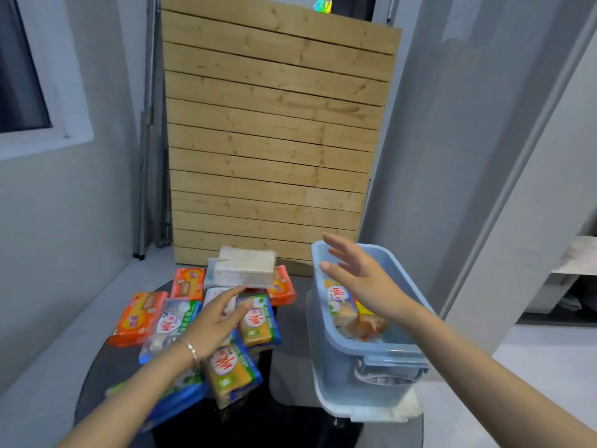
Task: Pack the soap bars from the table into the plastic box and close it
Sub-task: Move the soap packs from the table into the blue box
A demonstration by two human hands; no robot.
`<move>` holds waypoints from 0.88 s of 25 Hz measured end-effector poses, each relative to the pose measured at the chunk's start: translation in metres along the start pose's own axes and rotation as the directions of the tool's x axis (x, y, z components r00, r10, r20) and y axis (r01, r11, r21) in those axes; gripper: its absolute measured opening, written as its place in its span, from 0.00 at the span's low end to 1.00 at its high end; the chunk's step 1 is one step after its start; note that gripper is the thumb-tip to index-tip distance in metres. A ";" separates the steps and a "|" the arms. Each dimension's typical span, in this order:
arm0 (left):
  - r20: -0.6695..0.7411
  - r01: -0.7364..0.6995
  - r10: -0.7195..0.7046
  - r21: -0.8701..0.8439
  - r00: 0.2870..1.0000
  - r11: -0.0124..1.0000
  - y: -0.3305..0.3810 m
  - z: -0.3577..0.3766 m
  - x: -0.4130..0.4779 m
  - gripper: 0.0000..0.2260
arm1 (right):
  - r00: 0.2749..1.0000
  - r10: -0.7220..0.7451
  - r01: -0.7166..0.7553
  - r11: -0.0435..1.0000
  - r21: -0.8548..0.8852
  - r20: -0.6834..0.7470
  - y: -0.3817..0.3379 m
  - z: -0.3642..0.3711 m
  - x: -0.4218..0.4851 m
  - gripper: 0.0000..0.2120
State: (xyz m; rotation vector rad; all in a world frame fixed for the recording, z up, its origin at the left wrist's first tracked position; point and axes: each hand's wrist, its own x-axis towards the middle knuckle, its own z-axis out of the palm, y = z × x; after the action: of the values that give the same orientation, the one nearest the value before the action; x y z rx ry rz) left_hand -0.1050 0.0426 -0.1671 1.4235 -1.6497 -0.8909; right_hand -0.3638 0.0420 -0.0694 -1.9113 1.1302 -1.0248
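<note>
Partly hidden soap bars (pixel 340 303) in box (pixel 342 379)

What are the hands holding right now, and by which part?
Nothing. The left hand reaches open over the soap bars; the right hand hovers open above the box.

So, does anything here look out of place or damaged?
Nothing looks damaged or spilled. The soap packs on the table lie in a loose, overlapping heap, and a pale wrapped block rests askew on top of the far ones. The plastic box stands upright, open.
</note>
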 end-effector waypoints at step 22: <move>0.040 0.157 -0.183 0.356 0.982 0.921 -0.091 -0.057 -0.073 0.33 | 0.691 0.709 -0.713 0.701 0.034 -0.141 0.098 0.174 0.034 0.35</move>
State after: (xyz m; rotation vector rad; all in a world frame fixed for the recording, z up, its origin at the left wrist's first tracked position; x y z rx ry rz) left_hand -0.0070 0.1019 -0.2285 1.8198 -1.8274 -0.7740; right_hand -0.2376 0.0008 -0.2216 -1.2074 1.7811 -0.6951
